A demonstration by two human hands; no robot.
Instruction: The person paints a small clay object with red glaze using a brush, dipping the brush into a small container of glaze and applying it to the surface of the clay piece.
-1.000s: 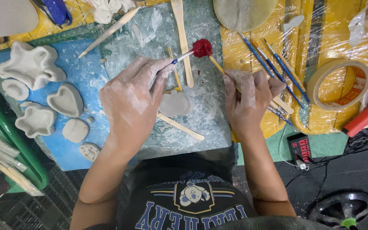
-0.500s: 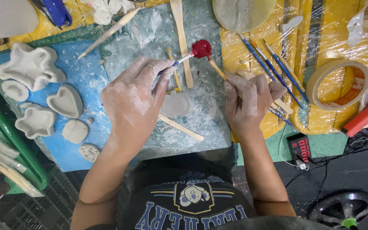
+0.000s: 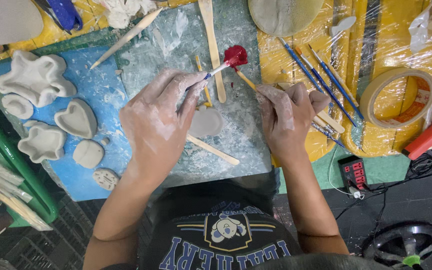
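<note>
We hold a thin paintbrush (image 3: 216, 70) pinched in the left hand (image 3: 158, 120) and a wooden stick (image 3: 246, 80) gripped in the right hand (image 3: 286, 117); both tips meet at a red blob (image 3: 236, 55) above the small clay piece (image 3: 206, 122) on the blue mat (image 3: 101, 90)

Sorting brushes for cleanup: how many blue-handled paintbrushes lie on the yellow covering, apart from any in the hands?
3, by my count: two thin blue-handled paintbrushes lie slanted, with a third blue-handled paintbrush between them, all right of the right hand. More may hide beneath that hand.
</note>
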